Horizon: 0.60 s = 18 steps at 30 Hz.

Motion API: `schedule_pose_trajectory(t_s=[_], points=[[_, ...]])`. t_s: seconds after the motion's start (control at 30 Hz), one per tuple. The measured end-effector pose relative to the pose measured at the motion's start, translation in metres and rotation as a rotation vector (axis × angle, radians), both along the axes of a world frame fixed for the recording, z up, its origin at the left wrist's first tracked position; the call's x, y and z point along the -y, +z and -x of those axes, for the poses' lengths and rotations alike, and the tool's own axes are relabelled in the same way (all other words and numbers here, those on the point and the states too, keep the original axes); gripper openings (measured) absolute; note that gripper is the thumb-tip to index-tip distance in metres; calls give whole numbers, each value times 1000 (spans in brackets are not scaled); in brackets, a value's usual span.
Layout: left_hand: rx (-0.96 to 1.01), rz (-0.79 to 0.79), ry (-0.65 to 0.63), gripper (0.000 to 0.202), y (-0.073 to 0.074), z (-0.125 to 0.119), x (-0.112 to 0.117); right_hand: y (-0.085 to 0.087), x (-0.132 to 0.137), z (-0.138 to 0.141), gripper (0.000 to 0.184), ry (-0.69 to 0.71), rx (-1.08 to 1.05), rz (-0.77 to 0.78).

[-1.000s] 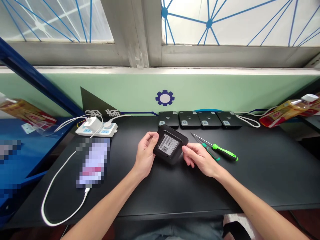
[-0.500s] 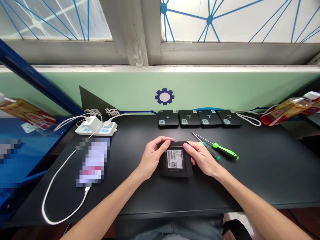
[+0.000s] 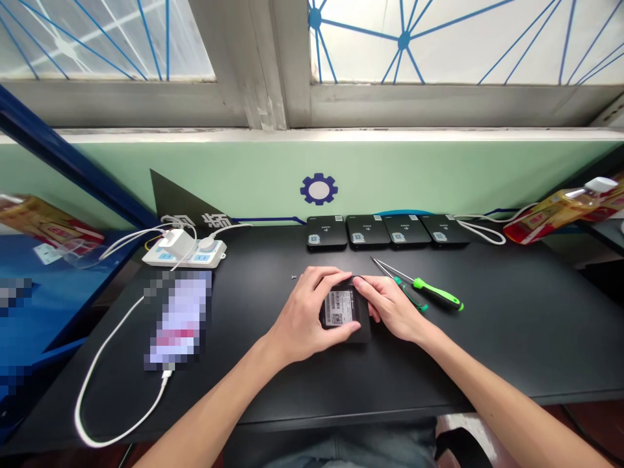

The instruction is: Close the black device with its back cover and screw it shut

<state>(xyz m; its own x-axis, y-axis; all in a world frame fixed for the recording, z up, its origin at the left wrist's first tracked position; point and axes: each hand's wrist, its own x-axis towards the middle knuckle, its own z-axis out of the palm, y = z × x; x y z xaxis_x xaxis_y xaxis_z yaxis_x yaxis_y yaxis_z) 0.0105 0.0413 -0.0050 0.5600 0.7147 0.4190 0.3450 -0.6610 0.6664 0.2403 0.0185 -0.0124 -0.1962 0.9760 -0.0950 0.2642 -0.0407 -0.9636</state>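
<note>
A black set-top box (image 3: 361,330) is held label side up just over the black table. My left hand (image 3: 308,317) spans it from the left, fingers over the far edge and thumb across the near part of the underside. Gripping the right far corner is my right hand (image 3: 394,307), thumb on top and fingers beneath. Part of the white label (image 3: 340,307) shows between the hands. Left of the box lies a tiny screw (image 3: 293,277). Two screwdrivers, one bright green (image 3: 437,294) and one dark green (image 3: 411,294), lie right of my right hand.
Several similar black boxes (image 3: 326,233) stand in a row along the green partition. At left are a white power strip (image 3: 207,257), a blurred phone (image 3: 181,318) and its white cable (image 3: 84,383). A drink bottle (image 3: 550,214) leans at the far right.
My left hand has shifted from pinching the far left corner to spanning the box, thumb now at its near part. The small screw has come into view. My right hand keeps its grip.
</note>
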Motion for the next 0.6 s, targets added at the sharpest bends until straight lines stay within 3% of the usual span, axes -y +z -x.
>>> schedule_pose_trajectory(t_s=[0.13, 0.27, 0.33, 0.4, 0.5, 0.6], points=[[-147, -153, -56, 108, -4, 0, 2, -2, -2, -3, 63, -25, 67, -19], [-176, -155, -58, 116, -7, -2, 3, -1, 0, -3, 57, -47, 124, -69], [-181, -135, -39, 118, -7, -2, 3, 2, 0, -2, 48, -120, 148, -125], [-191, -117, -30, 117, -8, -2, 3, 8, 1, -1, 52, -246, 159, -201], [-203, -77, -34, 108, -9, 0, 1, 13, 12, -2, 69, -434, 203, -460], [-207, -36, -71, 100, -9, 1, -3, 2, 56, -1, 68, -493, 404, -819]])
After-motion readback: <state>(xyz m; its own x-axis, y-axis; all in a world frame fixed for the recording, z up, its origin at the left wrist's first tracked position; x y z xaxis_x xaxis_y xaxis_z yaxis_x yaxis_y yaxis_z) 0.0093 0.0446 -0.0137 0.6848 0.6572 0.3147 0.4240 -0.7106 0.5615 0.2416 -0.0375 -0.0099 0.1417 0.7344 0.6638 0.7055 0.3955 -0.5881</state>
